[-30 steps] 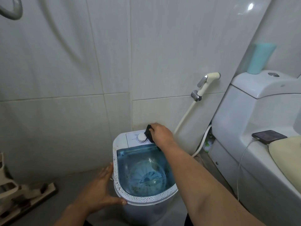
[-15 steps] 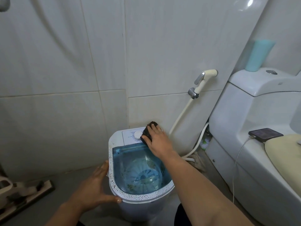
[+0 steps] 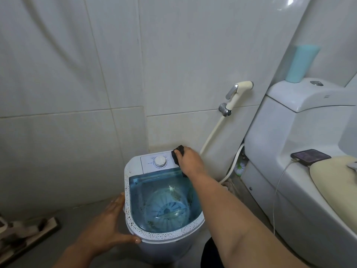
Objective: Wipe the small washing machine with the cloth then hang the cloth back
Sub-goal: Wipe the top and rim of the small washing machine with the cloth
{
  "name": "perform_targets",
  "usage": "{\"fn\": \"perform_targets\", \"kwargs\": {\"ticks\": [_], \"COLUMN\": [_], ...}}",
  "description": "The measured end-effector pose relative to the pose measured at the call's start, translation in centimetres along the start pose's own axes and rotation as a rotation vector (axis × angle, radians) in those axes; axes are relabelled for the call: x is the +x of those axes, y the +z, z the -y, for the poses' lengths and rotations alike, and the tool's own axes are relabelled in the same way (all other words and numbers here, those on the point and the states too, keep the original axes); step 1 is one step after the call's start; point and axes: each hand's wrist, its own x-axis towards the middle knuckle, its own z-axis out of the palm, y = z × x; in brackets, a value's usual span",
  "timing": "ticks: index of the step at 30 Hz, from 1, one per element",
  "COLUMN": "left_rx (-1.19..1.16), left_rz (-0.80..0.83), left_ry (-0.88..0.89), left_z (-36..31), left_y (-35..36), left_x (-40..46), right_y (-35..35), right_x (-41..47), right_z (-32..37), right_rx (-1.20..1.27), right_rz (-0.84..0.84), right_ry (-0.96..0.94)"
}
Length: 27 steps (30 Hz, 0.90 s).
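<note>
The small washing machine (image 3: pixel 133 232) stands on the floor against the tiled wall, white with a speckled rim, a blue see-through tub and a white dial (image 3: pixel 160 161) on its back panel. My right hand (image 3: pixel 190 161) presses a dark cloth (image 3: pixel 177 154) onto the back right corner of that panel, just right of the dial. Most of the cloth is hidden under my fingers. My left hand (image 3: pixel 107 227) lies flat against the machine's left side, thumb on the front rim.
A toilet (image 3: pixel 301 171) fills the right side, with a phone (image 3: pixel 310 156) and its cable on it and a turquoise bottle (image 3: pixel 300 62) on the cistern. A bidet sprayer (image 3: pixel 236 93) and hose hang on the wall behind the machine. A floor brush (image 3: pixel 27 236) lies at the lower left.
My right hand has slid the cloth from over the dial to the panel's back right corner, uncovering the dial. My left hand stays on the machine's left side.
</note>
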Motion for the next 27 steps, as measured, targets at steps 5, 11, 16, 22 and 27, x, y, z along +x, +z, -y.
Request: {"fn": "perform_targets", "kwargs": {"ticks": [5, 11, 16, 22, 27], "left_rx": [0.010, 0.036, 0.083, 0.074, 0.077], "left_rz": [0.008, 0.021, 0.027, 0.035, 0.098], "left_ry": [-0.011, -0.013, -0.010, -0.015, -0.066], "left_z": [0.1, 0.2, 0.7, 0.7, 0.0], "left_y": [0.1, 0.1, 0.4, 0.4, -0.3], "left_x": [-0.1, 0.1, 0.4, 0.6, 0.8], "right_y": [-0.7, -0.4, -0.6, -0.3, -0.9], "right_x": [0.6, -0.2, -0.6, -1.4, -4.4], "right_z": [-1.1, -2.2, -3.1, -4.3, -5.1], "right_rx": [0.124, 0.259, 0.341, 0.410, 0.441], "right_rz": [0.002, -0.043, -0.074, -0.105, -0.105], "right_ry": [0.061, 0.076, 0.109, 0.170, 0.208]}}
